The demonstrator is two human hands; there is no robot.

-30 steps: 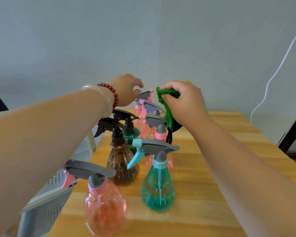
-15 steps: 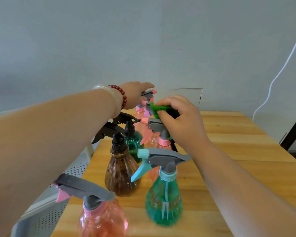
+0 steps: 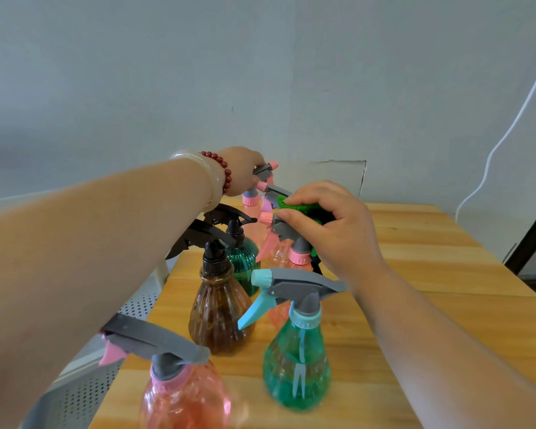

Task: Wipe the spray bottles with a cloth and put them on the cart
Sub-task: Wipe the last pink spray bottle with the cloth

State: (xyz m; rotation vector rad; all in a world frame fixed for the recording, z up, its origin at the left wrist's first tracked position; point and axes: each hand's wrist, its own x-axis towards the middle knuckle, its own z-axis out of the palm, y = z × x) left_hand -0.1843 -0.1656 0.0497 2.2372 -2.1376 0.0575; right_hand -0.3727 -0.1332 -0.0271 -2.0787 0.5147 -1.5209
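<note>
One wooden table [image 3: 430, 258] takes up most of the room. A grey cart [image 3: 84, 391] with little holes stands just beside its left edge, and no bottle shows on it. Many spray bottles [image 3: 297, 366] stand close together on the table: pink, blue-green, brown and dark green.

The left hand [image 3: 245, 171] reaches to the back of the group. Its fingers are curled round the grey top of the far pink bottle [image 3: 249, 199]. The right hand [image 3: 328, 230] pinches a green cloth [image 3: 294, 204] and presses it on the grey top of the middle pink bottle [image 3: 297, 257].

I think the bottles are thin plastic, so they are light and a bit bendy. Their round bellies look smooth and could slip. They are tall and packed tight, so a bump could knock one over. The thin neck under the trigger looks like the best place to hold. The cloth is soft and folds round any shape.
</note>
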